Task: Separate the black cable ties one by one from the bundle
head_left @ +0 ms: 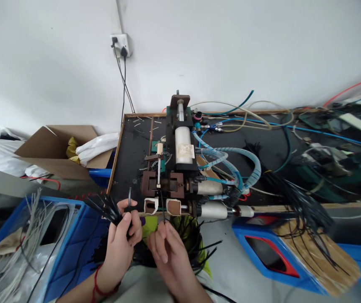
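Observation:
My left hand (122,240) is closed around a bundle of short black cable pieces (106,207) that fan out up and to the left, with one piece sticking up near the thumb. My right hand (164,244) pinches a single thin black cable (162,202) that points up toward the brown jaws of the small pneumatic machine (180,155). Both hands sit at the near edge of the black bench top (130,160). A red string circles my left wrist. More black cable pieces (196,244) lie heaped below my hands.
A blue crate (73,235) with white wires stands at the left, and another blue crate (293,261) with a board and black cables at the right. An open cardboard box (57,151) sits at the back left. Blue and clear air hoses (230,160) spread over the bench. A wall socket (120,44) hangs above.

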The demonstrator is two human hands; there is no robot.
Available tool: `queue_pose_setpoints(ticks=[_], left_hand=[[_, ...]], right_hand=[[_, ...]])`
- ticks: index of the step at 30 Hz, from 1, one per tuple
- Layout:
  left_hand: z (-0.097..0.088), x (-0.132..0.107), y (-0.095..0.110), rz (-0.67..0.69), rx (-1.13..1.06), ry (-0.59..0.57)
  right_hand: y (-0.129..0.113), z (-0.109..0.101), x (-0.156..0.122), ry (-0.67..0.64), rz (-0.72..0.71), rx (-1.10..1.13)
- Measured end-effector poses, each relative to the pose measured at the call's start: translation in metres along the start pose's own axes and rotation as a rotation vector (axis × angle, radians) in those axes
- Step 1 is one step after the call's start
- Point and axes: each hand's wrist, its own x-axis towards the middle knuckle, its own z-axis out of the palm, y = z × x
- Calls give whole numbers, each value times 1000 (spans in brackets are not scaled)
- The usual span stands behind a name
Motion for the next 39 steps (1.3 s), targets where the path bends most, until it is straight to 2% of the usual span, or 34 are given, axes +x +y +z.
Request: queue_pose_setpoints(ticks=[5, 23, 34, 39], left_hand=[[-4, 0, 1, -32, -27, -16], [-1, 2, 4, -6, -5, 58], [-3, -4, 4, 12, 81, 82], [-3, -8, 2, 2, 100, 104]], right_hand=[[2, 3, 8, 48, 70, 133], [0, 2, 12, 24, 164, 116], [2, 2, 13, 46, 145, 85], [6, -3, 14, 60, 38, -34]])
